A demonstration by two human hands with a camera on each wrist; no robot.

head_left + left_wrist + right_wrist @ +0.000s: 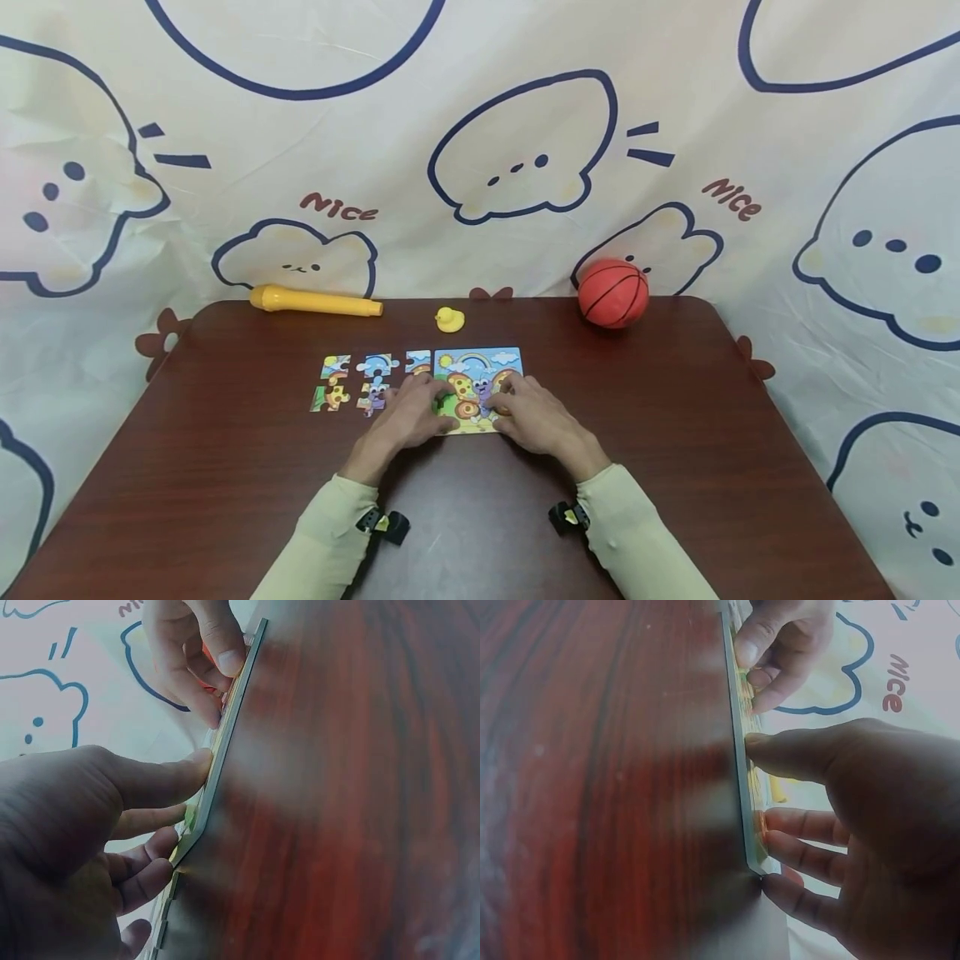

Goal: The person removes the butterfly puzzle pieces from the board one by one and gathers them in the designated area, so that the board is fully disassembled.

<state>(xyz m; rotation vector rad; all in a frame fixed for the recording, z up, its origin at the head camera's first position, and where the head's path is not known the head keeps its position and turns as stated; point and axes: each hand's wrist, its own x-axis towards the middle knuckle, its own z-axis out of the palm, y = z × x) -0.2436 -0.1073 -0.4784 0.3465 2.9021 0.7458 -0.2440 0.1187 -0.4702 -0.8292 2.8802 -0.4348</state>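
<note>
A square picture puzzle (480,359), printed with a rainbow and a purple butterfly, lies on the table between both hands. My left hand (411,412) touches its left side; in the left wrist view the thumb rests at the near edge, apart from the fingers. A small green bit (190,817) rises by the index fingertip; whether it is a loose piece I cannot tell. On the puzzle's right side rests my right hand (542,417), thumb and fingertips spread along the board. Several loose jigsaw pieces (335,367) lie left of the board, one partly behind the left hand.
Along the back of the brown table (225,467) lie a yellow toy microphone (318,302), a yellow rubber duck (450,319) and a red toy basketball (613,293). A white cloth with cartoon prints (525,50) hangs behind them.
</note>
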